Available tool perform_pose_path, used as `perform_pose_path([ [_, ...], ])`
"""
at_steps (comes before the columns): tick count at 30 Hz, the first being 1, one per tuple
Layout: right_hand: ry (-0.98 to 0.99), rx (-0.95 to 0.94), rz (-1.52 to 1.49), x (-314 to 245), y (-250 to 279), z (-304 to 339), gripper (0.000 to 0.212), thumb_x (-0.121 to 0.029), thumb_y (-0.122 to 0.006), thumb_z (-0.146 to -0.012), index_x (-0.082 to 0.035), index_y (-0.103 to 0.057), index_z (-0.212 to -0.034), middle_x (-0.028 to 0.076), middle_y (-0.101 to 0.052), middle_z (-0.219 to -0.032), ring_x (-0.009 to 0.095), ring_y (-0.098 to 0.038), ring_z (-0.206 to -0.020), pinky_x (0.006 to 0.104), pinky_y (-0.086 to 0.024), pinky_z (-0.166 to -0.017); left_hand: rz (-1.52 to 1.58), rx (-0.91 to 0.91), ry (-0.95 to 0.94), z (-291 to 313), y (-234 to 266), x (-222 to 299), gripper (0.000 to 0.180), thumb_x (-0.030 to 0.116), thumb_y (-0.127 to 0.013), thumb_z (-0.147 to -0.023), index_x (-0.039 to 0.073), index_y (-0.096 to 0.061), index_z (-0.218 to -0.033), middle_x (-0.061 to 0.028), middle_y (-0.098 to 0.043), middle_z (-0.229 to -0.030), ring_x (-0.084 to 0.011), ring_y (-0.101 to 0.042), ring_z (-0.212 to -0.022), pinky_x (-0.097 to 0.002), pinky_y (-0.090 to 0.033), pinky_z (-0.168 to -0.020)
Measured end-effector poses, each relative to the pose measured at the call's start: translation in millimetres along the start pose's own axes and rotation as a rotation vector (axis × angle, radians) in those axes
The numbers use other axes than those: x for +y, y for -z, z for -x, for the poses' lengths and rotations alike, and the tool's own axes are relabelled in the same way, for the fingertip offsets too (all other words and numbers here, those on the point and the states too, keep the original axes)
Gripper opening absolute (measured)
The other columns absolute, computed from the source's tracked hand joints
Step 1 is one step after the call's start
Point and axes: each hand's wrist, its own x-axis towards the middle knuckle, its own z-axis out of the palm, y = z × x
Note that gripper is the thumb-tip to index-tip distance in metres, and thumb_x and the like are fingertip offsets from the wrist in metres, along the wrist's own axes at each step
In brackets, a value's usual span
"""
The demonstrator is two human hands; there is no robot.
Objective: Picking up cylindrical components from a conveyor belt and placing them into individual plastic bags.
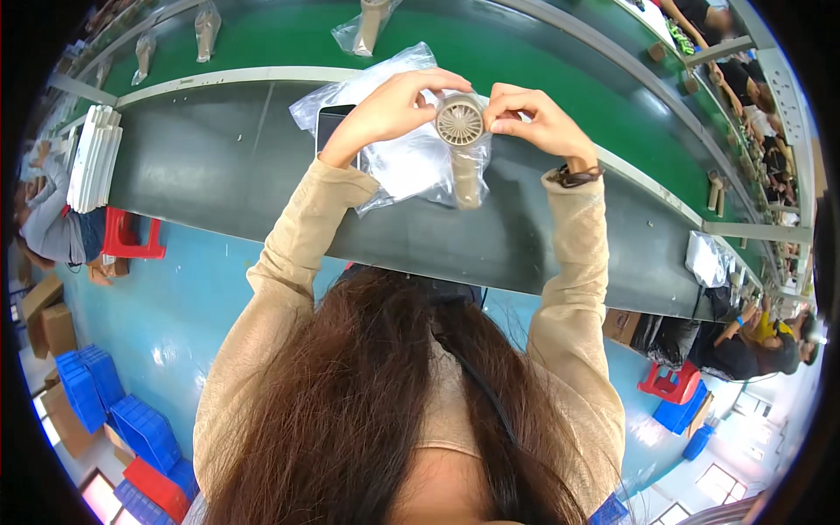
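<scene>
- Holding a beige handheld fan (pixel 461 140) above the dark worktable (pixel 201 175): left hand (pixel 385 109) and right hand (pixel 538 118), fingertips pinched on the round head from either side.
- Clear plastic bag (pixel 402 162): draped behind and around the handle; fan head looks outside it, so bagging appears partly done.
- Green conveyor belt (pixel 542 61): bagged fans (pixel 206 28) already lie on it; this one is not yet placed.
</scene>
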Motion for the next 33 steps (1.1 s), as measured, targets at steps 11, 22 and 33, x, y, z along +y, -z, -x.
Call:
perform_pose_path([
  [11,0.189,0.817,-0.357,14.6,-56.3,-12.1,0.011,-0.013,-0.051,-0.098,-0.002,-0.053,-0.096,0.005,-0.055,-0.101,0.013,-0.053,-0.081,0.0262,-0.043,-0.074,0.562,0.239,0.065,-1.9,-19.7,5.4,0.034,-0.001,-0.061,-0.085,0.001,-0.061,-0.119,-0.0075,-0.061,-0.121,-0.0151,-0.058,-0.105,-0.03,-0.05,-0.089],
  [22,-0.391,1.26,0.488,138.5,103.4,-45.1,0.028,-0.029,-0.058,-0.093,-0.002,-0.061,-0.096,0.016,-0.07,-0.088,0.028,-0.067,-0.088,0.0372,-0.05,-0.077,-0.354,0.131,0.113,73.0,-89.4,-29.6,0.019,0.011,-0.072,-0.077,0.007,-0.064,-0.093,-0.009,-0.061,-0.091,-0.0263,-0.057,-0.085,-0.0371,-0.049,-0.073],
  [33,-0.195,1.406,0.33,203.5,120.2,-50.4,0.033,-0.026,-0.057,-0.092,-0.002,-0.054,-0.114,0.02,-0.066,-0.099,0.034,-0.063,-0.095,0.0392,-0.047,-0.085,-0.31,0.279,0.152,77.1,-98.2,-27.5,0.009,0.005,-0.064,-0.082,0.004,-0.06,-0.091,-0.0085,-0.059,-0.094,-0.0293,-0.056,-0.09,-0.0373,-0.046,-0.077],
])
